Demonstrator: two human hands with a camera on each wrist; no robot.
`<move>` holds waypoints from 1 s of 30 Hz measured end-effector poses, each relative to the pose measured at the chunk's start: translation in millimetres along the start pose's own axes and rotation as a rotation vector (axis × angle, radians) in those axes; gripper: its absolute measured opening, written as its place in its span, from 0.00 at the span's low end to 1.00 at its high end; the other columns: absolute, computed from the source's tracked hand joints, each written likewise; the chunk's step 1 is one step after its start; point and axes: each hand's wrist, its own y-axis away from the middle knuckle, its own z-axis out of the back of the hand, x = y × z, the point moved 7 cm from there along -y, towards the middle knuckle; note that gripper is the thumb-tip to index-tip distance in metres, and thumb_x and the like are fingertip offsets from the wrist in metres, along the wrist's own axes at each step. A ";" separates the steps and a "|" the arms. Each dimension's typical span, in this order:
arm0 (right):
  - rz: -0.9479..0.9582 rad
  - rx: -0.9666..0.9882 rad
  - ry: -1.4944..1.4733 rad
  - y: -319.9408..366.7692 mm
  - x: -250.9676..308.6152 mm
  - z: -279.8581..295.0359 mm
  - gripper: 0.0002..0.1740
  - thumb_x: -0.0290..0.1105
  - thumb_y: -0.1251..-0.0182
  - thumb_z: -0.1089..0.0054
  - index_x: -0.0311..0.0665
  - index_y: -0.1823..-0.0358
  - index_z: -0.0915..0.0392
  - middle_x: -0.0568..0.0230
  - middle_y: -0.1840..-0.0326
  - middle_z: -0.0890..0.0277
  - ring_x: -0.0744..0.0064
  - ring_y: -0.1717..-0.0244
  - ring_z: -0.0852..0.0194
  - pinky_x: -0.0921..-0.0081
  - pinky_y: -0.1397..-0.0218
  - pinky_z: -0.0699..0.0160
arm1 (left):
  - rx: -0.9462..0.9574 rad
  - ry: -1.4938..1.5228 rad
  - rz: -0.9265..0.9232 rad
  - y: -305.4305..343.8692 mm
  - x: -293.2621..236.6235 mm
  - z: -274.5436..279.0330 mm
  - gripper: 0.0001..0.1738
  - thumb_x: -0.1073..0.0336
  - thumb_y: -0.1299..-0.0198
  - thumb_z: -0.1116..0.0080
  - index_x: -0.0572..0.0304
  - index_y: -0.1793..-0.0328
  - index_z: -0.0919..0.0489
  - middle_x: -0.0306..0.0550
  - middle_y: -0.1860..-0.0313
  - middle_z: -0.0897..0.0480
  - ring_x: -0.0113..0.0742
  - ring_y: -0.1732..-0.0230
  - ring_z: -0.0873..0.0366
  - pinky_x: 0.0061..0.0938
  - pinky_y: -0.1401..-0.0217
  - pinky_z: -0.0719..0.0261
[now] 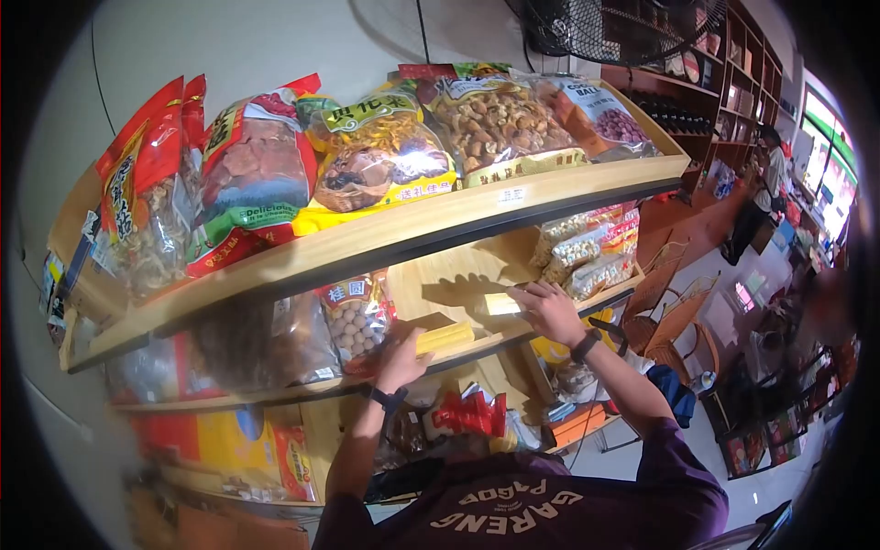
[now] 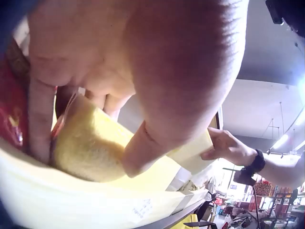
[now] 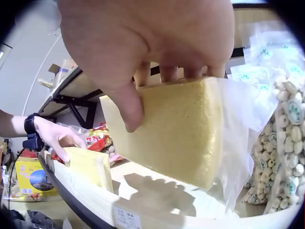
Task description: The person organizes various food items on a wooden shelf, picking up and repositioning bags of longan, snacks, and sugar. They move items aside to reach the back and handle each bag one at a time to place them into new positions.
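Note:
My left hand [image 1: 399, 359] holds a yellow block-shaped pack [image 1: 445, 338] low on the middle shelf, beside a bag of round dried longans [image 1: 353, 316]. In the left wrist view the thumb lies on the near face of this pack [image 2: 90, 143], with fingers behind it. To the right, my right hand [image 1: 553, 316] grips a second yellow pack [image 3: 176, 129], thumb on its near face and fingertips over the far side. Loose clear plastic wrapping [image 3: 240, 124] sticks out from its end. This pack is raised above the shelf board, where the hand's shadow falls.
Large bags of dried food [image 1: 376, 156] fill the top shelf [image 1: 513, 192], which overhangs the hands. Bags of pale, nut-like pieces [image 3: 290, 138] stand at the shelf's right end. A raised front lip [image 3: 157, 219] edges the middle shelf. Wicker chairs [image 1: 674, 321] stand farther right.

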 end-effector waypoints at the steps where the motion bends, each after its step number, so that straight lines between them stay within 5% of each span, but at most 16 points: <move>1: 0.008 -0.001 0.027 -7.4 -3.6 -7.0 0.34 0.32 0.39 0.32 0.54 0.28 0.26 0.66 0.40 0.19 0.58 0.38 0.24 0.60 0.36 0.27 | -0.055 -0.023 -0.043 2.7 -5.2 3.1 0.28 0.52 0.38 0.34 0.52 0.35 0.26 0.54 0.43 0.16 0.61 0.46 0.17 0.49 0.45 0.18; 8: 0.012 0.280 0.067 -15.2 -39.5 -80.8 0.35 0.38 0.41 0.30 0.56 0.29 0.25 0.62 0.42 0.17 0.58 0.38 0.21 0.59 0.39 0.23 | -0.240 -0.066 -0.087 9.3 -9.4 -2.5 0.32 0.44 0.41 0.30 0.53 0.37 0.25 0.48 0.46 0.20 0.57 0.45 0.21 0.50 0.48 0.22; 14: 0.095 0.303 -0.217 -16.9 -26.2 -79.9 0.34 0.39 0.41 0.31 0.52 0.30 0.24 0.54 0.44 0.17 0.50 0.41 0.20 0.55 0.38 0.24 | -0.261 -0.064 -0.070 9.1 -11.2 -3.4 0.30 0.45 0.40 0.31 0.54 0.39 0.25 0.48 0.46 0.21 0.57 0.46 0.21 0.51 0.47 0.22; 18: -0.018 0.474 -0.185 -22.2 -14.2 -75.2 0.36 0.38 0.40 0.30 0.50 0.28 0.26 0.50 0.40 0.20 0.49 0.40 0.21 0.55 0.34 0.26 | -0.213 -0.101 -0.089 7.1 -15.5 -1.9 0.30 0.45 0.40 0.31 0.55 0.40 0.26 0.48 0.45 0.21 0.60 0.46 0.21 0.52 0.47 0.22; 23: -0.016 0.377 -0.254 -25.1 -22.0 -73.0 0.29 0.56 0.30 0.43 0.52 0.34 0.19 0.47 0.50 0.16 0.44 0.48 0.19 0.54 0.40 0.22 | -0.059 -0.072 -0.070 -10.3 -14.5 -3.2 0.32 0.41 0.38 0.33 0.57 0.41 0.25 0.59 0.51 0.16 0.64 0.49 0.19 0.53 0.47 0.21; 28: -0.290 0.512 -0.046 -55.1 -19.4 -75.4 0.38 0.73 0.27 0.63 0.56 0.45 0.11 0.48 0.65 0.14 0.46 0.59 0.14 0.55 0.48 0.17 | 0.059 -0.241 0.045 -37.9 -37.7 13.5 0.36 0.28 0.33 0.50 0.55 0.48 0.17 0.61 0.57 0.12 0.62 0.51 0.15 0.54 0.48 0.21; 30: -0.300 0.346 -0.051 -58.1 -31.4 -109.2 0.38 0.74 0.28 0.62 0.55 0.51 0.09 0.48 0.67 0.14 0.46 0.60 0.14 0.54 0.51 0.16 | 0.060 -0.134 0.068 -52.4 -39.6 3.9 0.39 0.28 0.27 0.62 0.54 0.52 0.13 0.62 0.60 0.12 0.63 0.54 0.14 0.60 0.47 0.23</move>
